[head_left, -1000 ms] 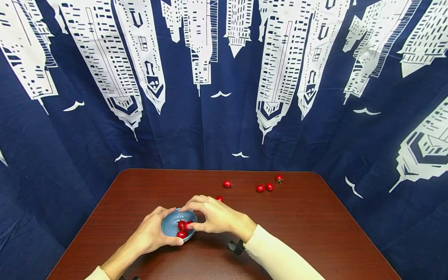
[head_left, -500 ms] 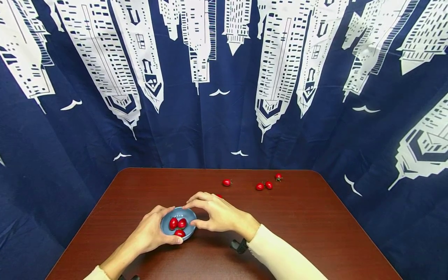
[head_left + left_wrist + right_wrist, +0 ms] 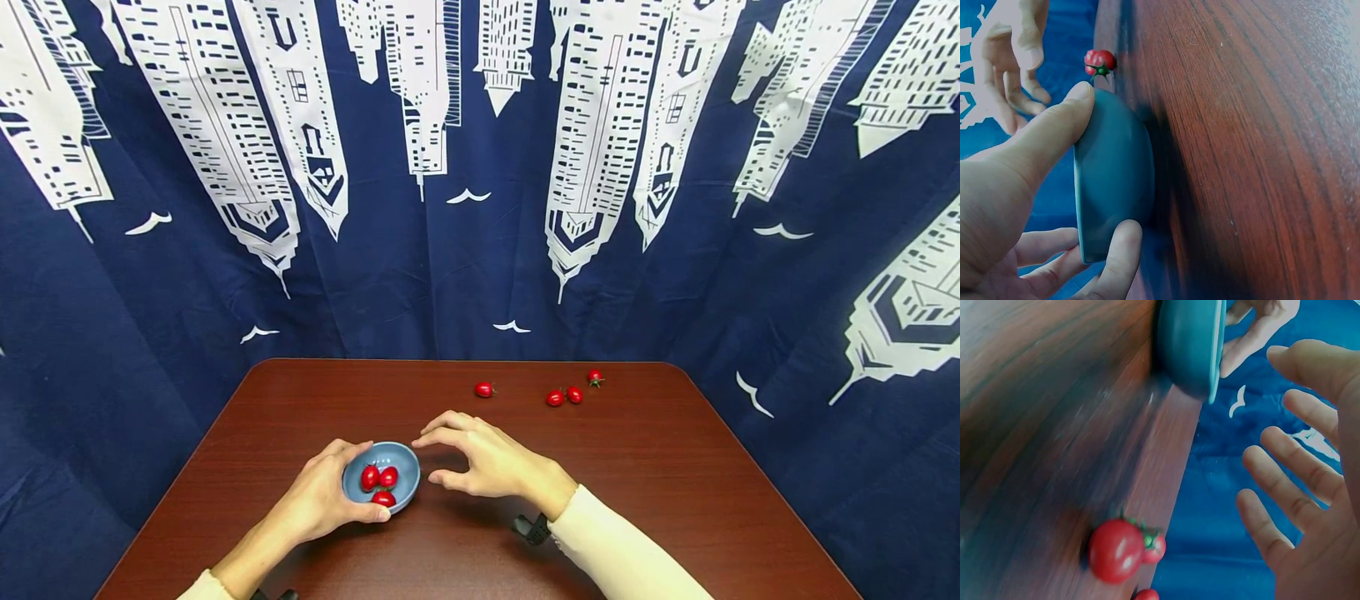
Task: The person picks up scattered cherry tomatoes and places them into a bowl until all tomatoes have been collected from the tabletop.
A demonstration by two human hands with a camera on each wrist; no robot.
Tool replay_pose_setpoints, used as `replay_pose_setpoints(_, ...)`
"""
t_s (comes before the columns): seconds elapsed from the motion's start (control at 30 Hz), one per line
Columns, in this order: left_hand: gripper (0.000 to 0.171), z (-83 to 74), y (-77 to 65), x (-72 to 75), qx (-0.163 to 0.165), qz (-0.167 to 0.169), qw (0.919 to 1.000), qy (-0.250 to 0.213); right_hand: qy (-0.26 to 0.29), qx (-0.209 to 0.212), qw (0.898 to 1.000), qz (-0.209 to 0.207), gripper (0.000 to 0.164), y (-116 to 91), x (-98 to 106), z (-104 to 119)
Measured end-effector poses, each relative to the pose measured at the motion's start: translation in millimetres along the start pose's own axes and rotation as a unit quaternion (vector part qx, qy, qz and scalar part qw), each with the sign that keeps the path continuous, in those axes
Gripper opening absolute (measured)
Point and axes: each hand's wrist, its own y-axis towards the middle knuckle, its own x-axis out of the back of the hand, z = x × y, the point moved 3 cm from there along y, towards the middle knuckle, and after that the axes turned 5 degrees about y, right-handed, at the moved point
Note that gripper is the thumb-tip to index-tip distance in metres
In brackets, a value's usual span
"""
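My left hand grips a small blue bowl by its side, thumb at the near rim and fingers round the far side. In the left wrist view, thumb and fingers span the bowl just over the wooden surface. Inside it lie three cherry tomatoes, red, with green stems. To the right of the bowl, my right hand hangs in the air with fingers spread and loosely bent, holding nothing. The right wrist view shows its palm and parted fingers, apart from the bowl.
Toward the back of the brown table lie a single tomato, a pair of tomatoes and another tomato farther right. A large-looking tomato shows below the bowl in the right wrist view. A navy curtain hangs behind.
My right hand has let go of a tomato in the bowl and drawn back to the right, off the rim. The tomatoes in the bowl shifted left; the left hand keeps its grip.
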Motion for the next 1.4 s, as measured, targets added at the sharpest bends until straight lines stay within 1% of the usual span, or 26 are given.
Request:
replay_pose_setpoints(0.2, 0.110, 1.9, 0.5, -1.1, -0.008, -0.006, 0.9999, -0.010, -0.007, -0.033, 0.999, 0.000, 0.052, -16, 7, -10)
replay_pose_setpoints(0.3, 0.111, 7.4, 1.1, -4.6, -0.026, -0.023, 0.9993, -0.011, -0.009, -0.051, 0.999, 0.000, 0.054, -24, 9, -16)
replay_pose_setpoints(0.33, 0.108, 13.2, 2.6, -8.6, -0.041, -0.037, 0.9984, -0.010, -0.008, -0.057, 0.998, 0.000, 0.055, -26, 10, -18)
replay_pose_setpoints(0.43, 0.107, 15.9, 2.7, -9.9, -0.053, -0.050, 0.9973, -0.008, -0.006, -0.081, 0.997, 0.005, 0.058, -34, 11, -24)
replay_pose_setpoints(0.53, 0.108, 13.4, 2.1, -7.4, -0.041, -0.040, 0.9983, -0.008, 0.000, -0.107, 0.994, 0.013, 0.063, -40, 12, -30)
replay_pose_setpoints(0.57, 0.111, 7.9, 0.7, -3.5, -0.027, -0.026, 0.9993, -0.007, 0.002, -0.115, 0.993, 0.017, 0.065, -42, 12, -31)
replay_pose_setpoints(0.67, 0.111, 3.1, -0.3, -0.6, -0.008, -0.010, 0.9999, -0.002, 0.004, -0.132, 0.991, 0.027, 0.071, -47, 12, -37)
replay_pose_setpoints(0.77, 0.110, 0.7, -0.7, 0.7, -0.003, -0.005, 1.0000, 0.002, 0.001, -0.138, 0.990, 0.036, 0.075, -51, 10, -43)
replay_pose_setpoints(0.9, 0.109, 1.1, -0.7, 0.2, 0.000, -0.006, 1.0000, 0.004, 0.008, -0.144, 0.989, 0.043, 0.074, -54, 9, -49)
replay_pose_setpoints(1.03, 0.109, 2.0, -0.9, -0.9, 0.000, -0.006, 1.0000, 0.003, 0.037, -0.141, 0.988, 0.051, 0.075, -54, 7, -55)
replay_pose_setpoints(1.17, 0.108, 2.6, -0.7, -1.6, 0.000, -0.004, 1.0000, 0.000, 0.081, -0.132, 0.986, 0.053, 0.077, -55, 5, -63)
replay_pose_setpoints(1.27, 0.108, 2.6, -0.4, -1.7, -0.001, -0.005, 1.0000, 0.001, 0.104, -0.126, 0.985, 0.047, 0.074, -54, 3, -67)
replay_pose_setpoints(1.4, 0.108, 2.7, -0.6, -1.6, -0.001, -0.006, 1.0000, -0.001, 0.117, -0.121, 0.985, 0.041, 0.067, -52, 1, -68)
